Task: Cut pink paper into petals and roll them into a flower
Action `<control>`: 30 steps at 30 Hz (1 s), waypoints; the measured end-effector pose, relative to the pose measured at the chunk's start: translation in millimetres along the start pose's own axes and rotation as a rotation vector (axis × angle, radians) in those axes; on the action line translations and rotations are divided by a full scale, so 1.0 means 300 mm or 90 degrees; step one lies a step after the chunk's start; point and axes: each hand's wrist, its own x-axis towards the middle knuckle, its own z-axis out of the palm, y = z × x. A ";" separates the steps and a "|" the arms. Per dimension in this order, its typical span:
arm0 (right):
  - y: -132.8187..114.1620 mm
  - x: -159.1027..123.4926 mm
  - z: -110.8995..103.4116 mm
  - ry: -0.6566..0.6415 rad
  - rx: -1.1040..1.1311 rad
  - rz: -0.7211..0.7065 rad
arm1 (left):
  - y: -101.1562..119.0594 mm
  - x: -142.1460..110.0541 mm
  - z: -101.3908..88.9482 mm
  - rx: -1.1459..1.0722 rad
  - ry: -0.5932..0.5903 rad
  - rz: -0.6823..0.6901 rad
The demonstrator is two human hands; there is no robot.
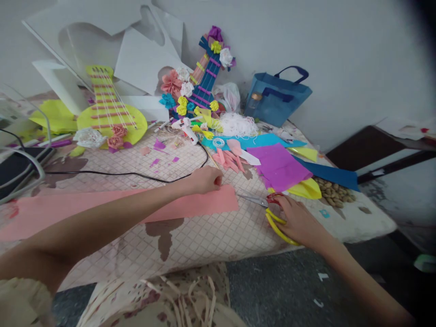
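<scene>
A long strip of salmon-pink crepe paper (195,206) lies across the table, its short right end facing the scissors. My left hand (206,178) is closed with curled fingers at the strip's upper edge, near that end; the fingertips are partly hidden. In my right hand (299,222) is a pair of scissors (257,200) with yellow and red handles. Their blades point left, close to the strip's end, and look nearly together. Just beyond the right hand lie a purple paper sheet (279,167) and a yellow paper piece (306,188).
A yellow paper guitar (112,116) and a flower-covered blue one (207,77) lean at the back. A glue gun (185,128) trails a black cord. White string (238,124), a blue bag (277,100), pink scraps (230,159) and peanuts (335,193) lie around the right side.
</scene>
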 end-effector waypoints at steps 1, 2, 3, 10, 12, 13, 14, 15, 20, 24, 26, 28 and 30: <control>0.001 0.001 -0.002 -0.004 -0.002 -0.001 | 0.001 -0.004 0.000 -0.007 0.000 0.007; 0.002 0.003 -0.004 -0.008 -0.004 -0.002 | 0.002 -0.007 0.000 -0.014 0.002 0.012; 0.002 0.005 -0.006 -0.011 -0.007 -0.003 | 0.003 -0.011 0.000 -0.020 0.006 0.015; 0.000 0.005 -0.010 -0.004 -0.035 -0.019 | -0.003 -0.035 0.008 -0.074 0.040 0.046; 0.004 -0.002 -0.008 -0.007 -0.041 -0.018 | -0.002 -0.040 0.008 -0.095 0.050 0.055; 0.006 -0.006 -0.006 -0.009 -0.043 -0.018 | -0.001 -0.042 0.007 -0.109 0.051 0.058; 0.009 -0.010 -0.005 -0.013 -0.045 -0.020 | 0.000 -0.044 0.006 -0.126 0.050 0.061; 0.012 -0.014 -0.004 -0.014 -0.046 -0.022 | 0.002 -0.047 0.005 -0.146 0.047 0.063; 0.021 -0.032 -0.002 -0.019 -0.046 -0.037 | 0.011 -0.058 -0.003 -0.258 0.008 0.084; 0.017 -0.044 -0.007 -0.036 -0.046 -0.060 | 0.009 -0.063 -0.008 -0.325 -0.002 0.097; 0.013 -0.047 -0.009 -0.038 -0.043 -0.073 | 0.005 -0.063 -0.009 -0.342 -0.007 0.106; 0.007 -0.044 -0.012 -0.038 -0.034 -0.087 | 0.002 -0.061 -0.007 -0.356 -0.014 0.113; 0.000 -0.036 -0.017 -0.042 -0.023 -0.099 | 0.000 -0.056 -0.006 -0.376 -0.021 0.117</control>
